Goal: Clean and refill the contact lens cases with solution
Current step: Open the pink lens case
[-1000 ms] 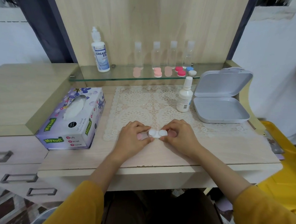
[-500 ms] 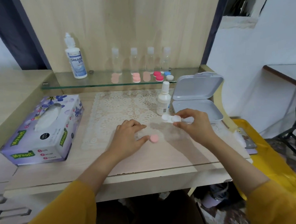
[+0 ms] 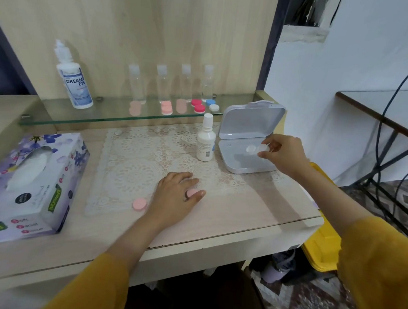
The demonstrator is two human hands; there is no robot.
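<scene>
My right hand (image 3: 283, 156) pinches a white contact lens case (image 3: 255, 149) with its caps off, held over the open grey plastic box (image 3: 245, 166). My left hand (image 3: 176, 195) rests on the desk and holds a pink cap (image 3: 192, 193) between thumb and fingers. A second pink cap (image 3: 139, 204) lies on the lace mat just left of that hand. A small white solution bottle (image 3: 206, 140) stands beside the box. A large solution bottle (image 3: 72, 81) stands on the glass shelf.
The glass shelf (image 3: 105, 118) carries several clear small bottles (image 3: 137, 84) and pink, red, blue and white lens cases (image 3: 198, 106). A tissue box (image 3: 29, 183) sits at the left. A lace mat (image 3: 139, 155) covers the desk's middle. A yellow bin (image 3: 321, 250) stands right.
My right hand carried the white lens case from the desk's middle to above the grey box. My left hand set one pink cap on the mat and now holds another.
</scene>
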